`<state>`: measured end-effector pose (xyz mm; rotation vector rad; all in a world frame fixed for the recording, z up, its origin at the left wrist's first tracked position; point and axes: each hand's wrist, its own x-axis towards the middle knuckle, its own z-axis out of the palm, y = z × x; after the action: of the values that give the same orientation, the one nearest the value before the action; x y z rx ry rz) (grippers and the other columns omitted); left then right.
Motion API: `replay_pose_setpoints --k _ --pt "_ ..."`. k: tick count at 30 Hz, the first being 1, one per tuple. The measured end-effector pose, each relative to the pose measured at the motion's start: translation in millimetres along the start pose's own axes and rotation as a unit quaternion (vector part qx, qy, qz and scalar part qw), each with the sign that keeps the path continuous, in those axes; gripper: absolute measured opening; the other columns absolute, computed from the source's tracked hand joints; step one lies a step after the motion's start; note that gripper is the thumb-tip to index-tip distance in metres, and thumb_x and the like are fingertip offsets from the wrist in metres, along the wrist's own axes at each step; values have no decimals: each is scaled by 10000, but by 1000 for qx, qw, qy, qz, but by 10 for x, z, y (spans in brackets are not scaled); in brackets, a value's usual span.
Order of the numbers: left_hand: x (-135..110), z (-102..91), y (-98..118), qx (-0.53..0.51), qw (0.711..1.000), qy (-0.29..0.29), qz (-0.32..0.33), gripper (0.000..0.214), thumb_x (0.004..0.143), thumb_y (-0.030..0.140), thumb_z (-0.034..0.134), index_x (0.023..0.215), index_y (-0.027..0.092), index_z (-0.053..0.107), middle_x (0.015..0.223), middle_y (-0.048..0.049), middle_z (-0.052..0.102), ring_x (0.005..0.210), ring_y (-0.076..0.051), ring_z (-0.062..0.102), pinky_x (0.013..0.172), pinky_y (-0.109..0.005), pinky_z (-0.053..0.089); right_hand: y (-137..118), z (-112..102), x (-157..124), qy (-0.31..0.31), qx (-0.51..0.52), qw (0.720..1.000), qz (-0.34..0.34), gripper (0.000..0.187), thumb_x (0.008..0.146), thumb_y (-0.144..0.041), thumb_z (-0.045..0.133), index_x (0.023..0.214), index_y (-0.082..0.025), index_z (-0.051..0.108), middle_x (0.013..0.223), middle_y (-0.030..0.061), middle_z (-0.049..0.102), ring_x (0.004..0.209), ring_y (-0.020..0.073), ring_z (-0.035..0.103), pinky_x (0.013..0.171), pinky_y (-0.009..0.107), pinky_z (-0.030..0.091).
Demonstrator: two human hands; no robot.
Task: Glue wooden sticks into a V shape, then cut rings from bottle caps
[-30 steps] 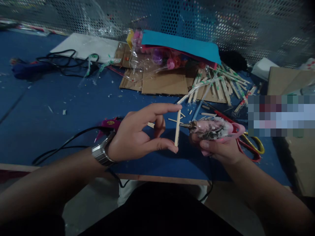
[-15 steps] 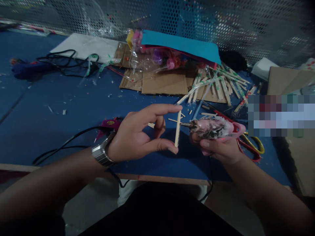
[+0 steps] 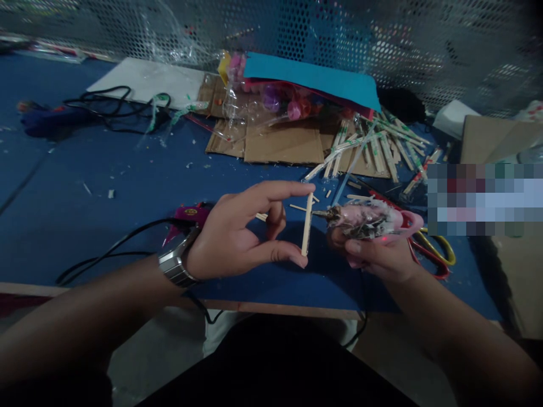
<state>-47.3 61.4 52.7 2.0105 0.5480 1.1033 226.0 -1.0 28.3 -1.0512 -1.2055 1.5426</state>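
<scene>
Between the index fingertip and thumb of my left hand (image 3: 237, 232), a short wooden stick (image 3: 307, 224) is held by its two ends, nearly upright in view. My right hand (image 3: 379, 257) is closed around a pink glue gun (image 3: 365, 219), whose body is covered with stringy dried glue and dark smudges. Its metal nozzle points left, at or very near the upper part of the stick's right side. A small red light glows on the gun. A purple glue gun (image 3: 186, 217) with a black cord lies behind my left wrist.
Wrapped chopsticks (image 3: 377, 147) lie on flattened cardboard (image 3: 282, 141) at the back, beside blue sheets (image 3: 309, 73) and plastic-bagged craft pieces. Red and yellow scissor handles (image 3: 439, 251) sit right of my right hand. A dark blue glue gun (image 3: 51, 120) with its cord lies far left.
The nozzle and the stick have shifted only very slightly against each other. Both hands keep the same grip and nearly the same place.
</scene>
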Motion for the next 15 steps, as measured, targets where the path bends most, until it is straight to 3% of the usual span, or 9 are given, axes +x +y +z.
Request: replay_pose_setpoints --k 6,11,15 --pt "4 5 -14 -1 1000 0 11 768 763 446 962 1440 241 662 805 13 693 609 -95 598 610 -233 567 7 -15 16 -11 -1 1000 -12 321 831 -360 883 1135 -277 824 715 -3 657 491 93 502 345 164 425" --pt "12 15 -8 -13 1000 0 9 740 772 432 962 1437 284 673 724 24 648 583 -124 593 588 -268 575 -9 -12 35 -8 -11 1000 -18 295 839 -352 869 1108 -244 816 748 11 667 504 94 520 351 172 422" --pt "10 21 -18 -20 1000 1 11 745 772 442 962 1443 310 668 779 3 695 580 -133 598 580 -288 583 -48 3 38 -4 -24 1000 -11 306 815 -402 881 1058 -228 815 676 -7 622 458 96 487 327 188 385"
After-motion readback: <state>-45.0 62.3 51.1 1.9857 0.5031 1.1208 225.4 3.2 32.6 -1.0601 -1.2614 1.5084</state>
